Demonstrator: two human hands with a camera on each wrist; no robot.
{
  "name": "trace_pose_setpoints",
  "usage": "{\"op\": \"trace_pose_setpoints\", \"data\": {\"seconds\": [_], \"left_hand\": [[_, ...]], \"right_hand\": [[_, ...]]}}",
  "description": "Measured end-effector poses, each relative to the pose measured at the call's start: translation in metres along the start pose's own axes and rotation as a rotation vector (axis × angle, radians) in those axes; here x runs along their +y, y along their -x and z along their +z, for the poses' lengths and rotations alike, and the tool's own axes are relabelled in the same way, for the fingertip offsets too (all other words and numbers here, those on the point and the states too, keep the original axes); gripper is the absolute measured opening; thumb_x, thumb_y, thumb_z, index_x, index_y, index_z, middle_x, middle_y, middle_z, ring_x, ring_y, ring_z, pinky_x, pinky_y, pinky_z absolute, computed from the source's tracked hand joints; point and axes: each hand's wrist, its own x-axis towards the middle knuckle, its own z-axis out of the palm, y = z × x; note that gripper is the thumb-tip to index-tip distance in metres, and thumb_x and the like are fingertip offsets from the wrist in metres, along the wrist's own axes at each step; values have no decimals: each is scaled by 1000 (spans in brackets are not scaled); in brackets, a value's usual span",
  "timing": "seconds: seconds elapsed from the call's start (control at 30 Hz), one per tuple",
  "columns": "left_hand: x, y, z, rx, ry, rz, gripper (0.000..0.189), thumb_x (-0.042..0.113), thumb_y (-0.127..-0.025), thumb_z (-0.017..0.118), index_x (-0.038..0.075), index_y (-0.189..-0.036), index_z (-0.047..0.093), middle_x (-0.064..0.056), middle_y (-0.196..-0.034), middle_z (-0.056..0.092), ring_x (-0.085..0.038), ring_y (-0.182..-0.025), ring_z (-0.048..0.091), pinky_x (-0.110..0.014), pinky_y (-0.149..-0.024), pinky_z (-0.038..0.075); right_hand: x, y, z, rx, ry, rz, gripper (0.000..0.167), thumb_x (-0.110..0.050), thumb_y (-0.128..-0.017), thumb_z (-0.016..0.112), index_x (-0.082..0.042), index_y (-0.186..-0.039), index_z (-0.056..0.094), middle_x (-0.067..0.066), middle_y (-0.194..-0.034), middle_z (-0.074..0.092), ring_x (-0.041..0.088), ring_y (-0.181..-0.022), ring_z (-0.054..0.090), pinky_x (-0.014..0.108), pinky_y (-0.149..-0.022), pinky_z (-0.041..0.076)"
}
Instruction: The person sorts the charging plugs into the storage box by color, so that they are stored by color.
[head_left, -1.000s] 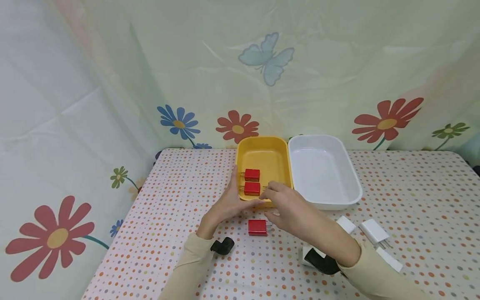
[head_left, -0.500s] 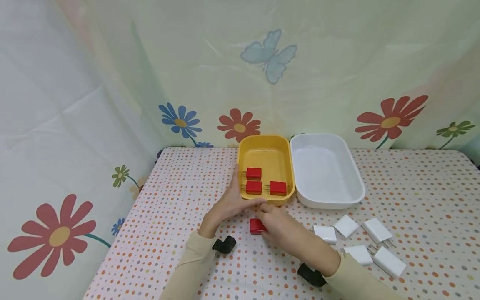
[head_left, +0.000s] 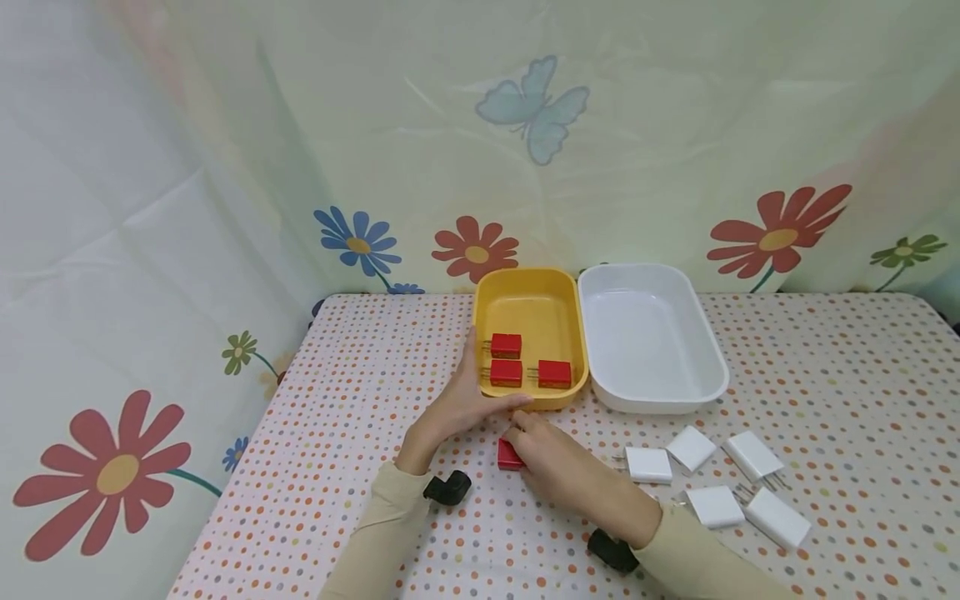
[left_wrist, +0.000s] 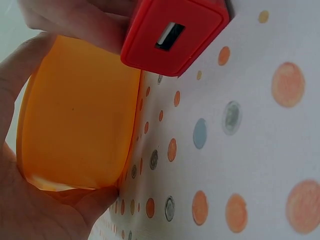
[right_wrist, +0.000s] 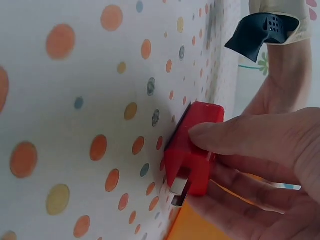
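My right hand (head_left: 562,467) pinches a red USB wall charger (head_left: 508,456) just in front of the yellow tray (head_left: 528,310). In the right wrist view the thumb lies on one face of this charger (right_wrist: 205,114) and fingers on the other; its metal prongs point away from the far end. The left wrist view shows its USB port, low beside the tray wall. My left hand (head_left: 453,412) holds the tray's front left corner, thumb along the front and fingers along the left side. Inside the tray lie three more red chargers, one of them (head_left: 554,373) at the right.
A white tray (head_left: 651,337) stands against the yellow tray's right side. Several white wall chargers (head_left: 715,506) lie on the dotted tablecloth (head_left: 360,358) at the right, some with prongs showing. A flowered curtain (head_left: 675,125) hangs behind the table.
My right hand has let go of a red charger at the yellow tray's right, then drawn back to take hold of the one on the table. The left hand stays on the tray.
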Motion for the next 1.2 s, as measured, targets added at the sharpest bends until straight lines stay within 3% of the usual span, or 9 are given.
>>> {"op": "trace_pose_setpoints", "data": {"seconds": [0.27,0.5,0.6,0.77,1.0,1.2], "left_hand": [[0,1,-1,13,-28,-57,135,39,-82,91,22,-168,-12,-7,-174,13,-24,-157,20,-53,-125,22],[-2,1,-4,0,-2,7,134,36,-83,91,17,-167,-11,-8,-174,14,-26,-157,20,-53,-125,22],[-2,0,-3,-1,17,19,132,33,-84,90,16,-167,-11,-9,-173,15,-26,-157,21,-54,-125,22],[-2,-1,-1,-10,27,16,132,35,-84,90,18,-167,-10,-8,-172,20,-25,-155,26,-54,-124,24],[-2,-2,0,-2,23,17,129,34,-84,90,18,-168,-7,-8,-166,31,-23,-147,36,-54,-120,32],[-2,0,-1,-8,10,-3,128,32,-84,89,18,-168,-8,-9,-164,32,-25,-144,38,-53,-117,36]], "right_hand": [[9,-6,-1,-86,-78,45,44,6,-81,86,10,-121,70,16,-114,64,25,-98,62,42,-88,57],[10,-8,1,-87,-125,60,52,9,-79,85,13,-127,66,25,-128,62,32,-112,62,49,-97,55],[10,-6,2,-74,-123,51,53,7,-80,85,12,-129,65,24,-130,62,31,-112,61,48,-96,55],[11,2,-1,-74,-141,81,42,4,-79,86,7,-119,70,17,-122,65,24,-103,61,42,-87,57],[6,9,-33,-94,-157,76,42,-1,-77,90,-3,-115,73,7,-117,68,19,-100,62,39,-85,58],[10,2,-69,20,-81,37,42,0,-74,93,-2,-112,74,7,-108,70,19,-95,64,35,-81,61]]}}
